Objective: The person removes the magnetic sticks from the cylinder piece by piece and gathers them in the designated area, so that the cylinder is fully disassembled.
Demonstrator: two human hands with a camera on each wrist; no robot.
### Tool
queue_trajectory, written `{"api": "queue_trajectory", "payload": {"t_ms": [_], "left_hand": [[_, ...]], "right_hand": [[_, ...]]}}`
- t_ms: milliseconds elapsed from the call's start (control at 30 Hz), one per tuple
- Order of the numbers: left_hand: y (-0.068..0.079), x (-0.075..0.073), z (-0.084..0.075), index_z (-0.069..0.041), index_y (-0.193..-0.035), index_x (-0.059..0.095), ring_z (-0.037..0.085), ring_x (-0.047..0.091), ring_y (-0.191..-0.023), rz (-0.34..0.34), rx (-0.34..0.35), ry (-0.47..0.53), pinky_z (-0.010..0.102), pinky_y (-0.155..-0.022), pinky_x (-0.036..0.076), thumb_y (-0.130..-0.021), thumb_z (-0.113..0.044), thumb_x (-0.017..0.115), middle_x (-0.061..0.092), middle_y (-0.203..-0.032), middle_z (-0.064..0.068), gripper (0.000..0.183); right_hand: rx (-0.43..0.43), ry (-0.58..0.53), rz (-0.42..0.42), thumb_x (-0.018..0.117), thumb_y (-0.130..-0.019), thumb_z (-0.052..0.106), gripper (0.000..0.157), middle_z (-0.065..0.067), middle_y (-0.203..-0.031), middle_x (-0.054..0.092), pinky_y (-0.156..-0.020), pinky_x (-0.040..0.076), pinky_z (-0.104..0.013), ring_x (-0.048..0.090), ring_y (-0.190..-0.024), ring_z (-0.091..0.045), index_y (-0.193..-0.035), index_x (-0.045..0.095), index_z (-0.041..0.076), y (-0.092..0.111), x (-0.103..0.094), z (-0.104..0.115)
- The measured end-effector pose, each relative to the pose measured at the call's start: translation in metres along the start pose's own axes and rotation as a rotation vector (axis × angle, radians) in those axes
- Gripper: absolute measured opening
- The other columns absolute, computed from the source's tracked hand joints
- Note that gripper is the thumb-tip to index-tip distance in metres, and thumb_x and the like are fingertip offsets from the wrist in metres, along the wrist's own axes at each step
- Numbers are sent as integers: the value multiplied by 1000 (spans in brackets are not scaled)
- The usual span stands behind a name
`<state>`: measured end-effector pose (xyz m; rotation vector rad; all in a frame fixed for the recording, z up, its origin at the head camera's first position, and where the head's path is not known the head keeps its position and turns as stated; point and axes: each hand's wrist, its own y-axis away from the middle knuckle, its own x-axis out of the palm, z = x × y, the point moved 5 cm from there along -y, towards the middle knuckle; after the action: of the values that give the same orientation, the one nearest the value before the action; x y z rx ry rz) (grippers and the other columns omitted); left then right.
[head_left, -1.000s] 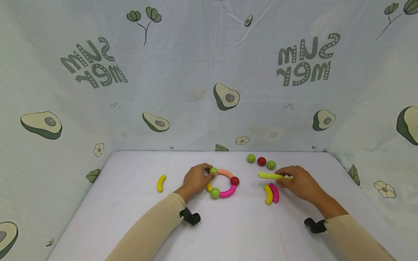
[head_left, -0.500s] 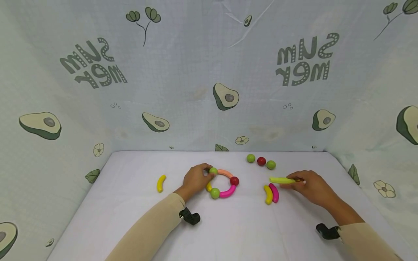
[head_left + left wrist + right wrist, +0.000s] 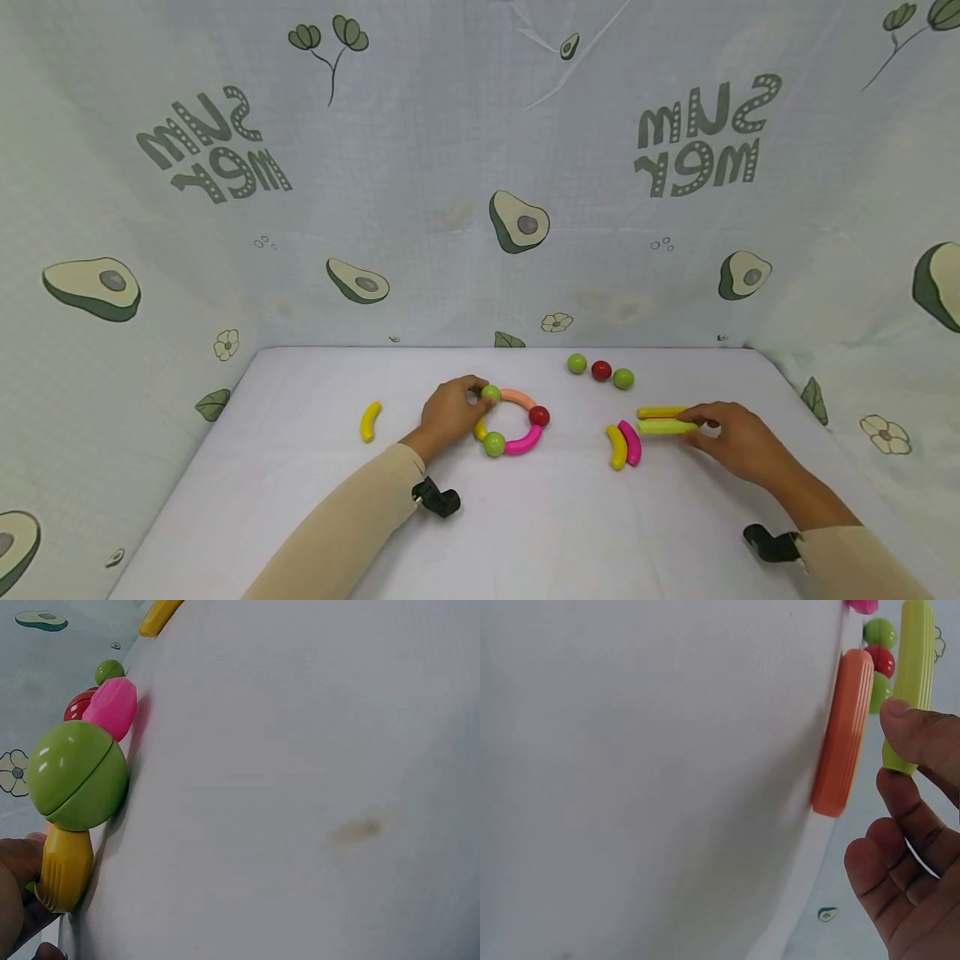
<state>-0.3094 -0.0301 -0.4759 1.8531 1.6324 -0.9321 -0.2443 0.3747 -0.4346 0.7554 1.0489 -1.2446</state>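
In the head view my left hand (image 3: 453, 417) holds the green ball (image 3: 491, 393) at the upper left of a ring. That ring joins several balls with curved bars: an orange bar (image 3: 519, 398), a red ball (image 3: 538, 416), a pink bar (image 3: 524, 442), a second green ball (image 3: 494, 444) and a yellow bar (image 3: 66, 868), partly hidden by the hand. My right hand (image 3: 738, 437) pinches the end of a straight lime stick (image 3: 914, 664) between thumb and finger. Just behind it lies a yellow stick (image 3: 657, 412). In the right wrist view an orange stick (image 3: 844, 735) lies on the table.
Left of my left hand is a curved yellow bar (image 3: 370, 422). A second curved yellow bar (image 3: 617, 447) and a curved pink bar (image 3: 631, 443) lie side by side near the lime stick. Two green balls and a red ball (image 3: 601, 371) sit at the table's back.
My right hand has moved right and nearer with the lime stick, uncovering the yellow stick behind it. My left hand and the ring have stayed in place.
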Motion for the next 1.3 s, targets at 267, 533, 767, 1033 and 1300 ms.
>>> {"api": "queue_trajectory", "payload": {"t_ms": [267,533,767,1033,1300], "left_hand": [[0,0,0,-17,-126,71,10,59,-88,-3,-1,-2,30,-75,50,-96,-36,74,71,-116,-5,35],[0,0,0,-17,-126,71,9,58,-85,-6,2,-2,30,-74,50,-96,-36,74,71,-117,-5,36],[0,0,0,-18,-126,71,9,58,-85,-10,-2,-11,30,-73,50,-95,-37,74,71,-117,-5,36],[-1,2,2,-18,-125,72,10,60,-89,-13,-5,-15,30,-75,50,-95,-38,75,71,-118,-6,36],[-1,2,3,-19,-125,72,11,60,-92,-19,1,-10,31,-77,51,-95,-38,75,71,-119,-6,36]], "right_hand": [[9,-5,10,82,-86,13,29,-12,-101,69,-78,54,-55,61,-94,-38,-112,75,4,5,-2,-11],[40,0,18,82,-85,12,29,-14,-101,68,-78,54,-57,61,-95,-39,-112,74,4,6,-1,-20],[65,-4,37,80,-86,12,29,-13,-100,66,-77,53,-53,59,-95,-38,-113,74,2,4,2,-27],[76,-14,19,81,-87,14,33,-18,-103,67,-79,53,-58,59,-98,-42,-114,71,-1,3,3,-28],[55,-11,-33,82,-88,19,40,-25,-111,67,-86,52,-64,58,-104,-47,-119,70,-3,-4,8,-4]]}}
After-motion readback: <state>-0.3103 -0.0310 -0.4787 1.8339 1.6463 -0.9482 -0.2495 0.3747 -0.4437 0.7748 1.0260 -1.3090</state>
